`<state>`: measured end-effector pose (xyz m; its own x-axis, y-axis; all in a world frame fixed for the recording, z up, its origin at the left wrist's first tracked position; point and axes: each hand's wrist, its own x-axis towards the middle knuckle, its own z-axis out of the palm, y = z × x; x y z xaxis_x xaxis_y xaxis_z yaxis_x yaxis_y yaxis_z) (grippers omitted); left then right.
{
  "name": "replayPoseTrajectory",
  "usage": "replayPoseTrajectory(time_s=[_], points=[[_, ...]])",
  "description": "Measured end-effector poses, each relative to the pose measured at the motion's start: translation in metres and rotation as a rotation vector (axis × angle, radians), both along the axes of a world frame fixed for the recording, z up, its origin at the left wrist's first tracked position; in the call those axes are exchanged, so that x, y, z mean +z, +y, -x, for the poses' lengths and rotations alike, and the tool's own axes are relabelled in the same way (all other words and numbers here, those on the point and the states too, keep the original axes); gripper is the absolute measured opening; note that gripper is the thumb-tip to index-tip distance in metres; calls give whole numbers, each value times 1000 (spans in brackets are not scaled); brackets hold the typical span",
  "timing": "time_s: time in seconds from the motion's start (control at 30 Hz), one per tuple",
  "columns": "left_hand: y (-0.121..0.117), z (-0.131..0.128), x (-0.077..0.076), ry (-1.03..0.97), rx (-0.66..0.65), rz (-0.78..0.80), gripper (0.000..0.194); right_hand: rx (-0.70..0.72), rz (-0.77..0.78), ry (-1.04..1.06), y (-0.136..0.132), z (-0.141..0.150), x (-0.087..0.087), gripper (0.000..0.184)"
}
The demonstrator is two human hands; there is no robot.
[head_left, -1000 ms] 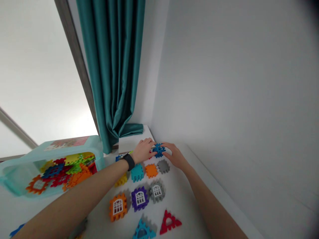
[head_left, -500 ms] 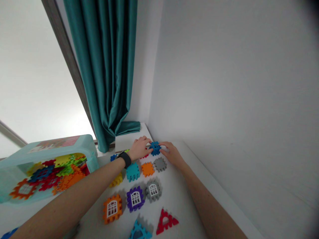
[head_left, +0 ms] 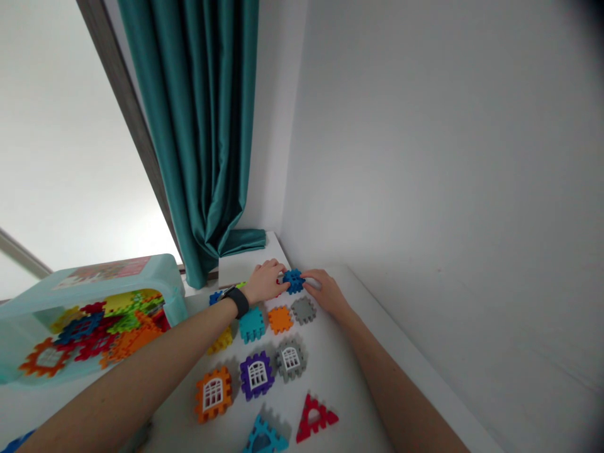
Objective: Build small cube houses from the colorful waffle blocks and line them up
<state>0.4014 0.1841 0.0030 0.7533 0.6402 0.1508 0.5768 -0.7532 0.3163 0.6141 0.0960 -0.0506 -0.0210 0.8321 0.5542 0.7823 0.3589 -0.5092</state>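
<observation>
A blue notched building tile (head_left: 294,281) is pinched from both sides at the far end of the table. My left hand (head_left: 265,281), with a dark watch on its wrist, grips its left edge, fingers closed. On the opposite edge, the thumb and fingers of my right hand (head_left: 326,292) close on it too. Just nearer lie a grey tile (head_left: 304,310), an orange tile (head_left: 280,319) and a turquoise tile (head_left: 252,324). A red tile is mostly hidden behind my left fingers. My left forearm partly covers a yellow tile (head_left: 221,341).
Window tiles in orange (head_left: 214,394), purple (head_left: 257,375) and grey (head_left: 291,359) lie nearer, before a red triangle (head_left: 315,418) and a turquoise triangle (head_left: 265,436). A pale tub (head_left: 174,296) of loose pieces stands left. A green curtain (head_left: 202,126) hangs behind; a wall (head_left: 425,189) bounds the right.
Both hands stay on the blue tile, which appears tipped slightly flatter. The other pieces lie as before.
</observation>
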Motion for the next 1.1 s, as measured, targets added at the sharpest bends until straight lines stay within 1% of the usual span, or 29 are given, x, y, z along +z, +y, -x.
replayPoseTrajectory(time_s=[0.47,0.83,1.1], points=[[2,0,-7,22,-2,7,31,1,10,-20,-1,2,-2,18],[-3,-2,-3,81,9,-6,32,38,43,4,0,0,-6,21],[-3,-3,-2,147,23,-3,36,55,77,23,2,0,-7,24]])
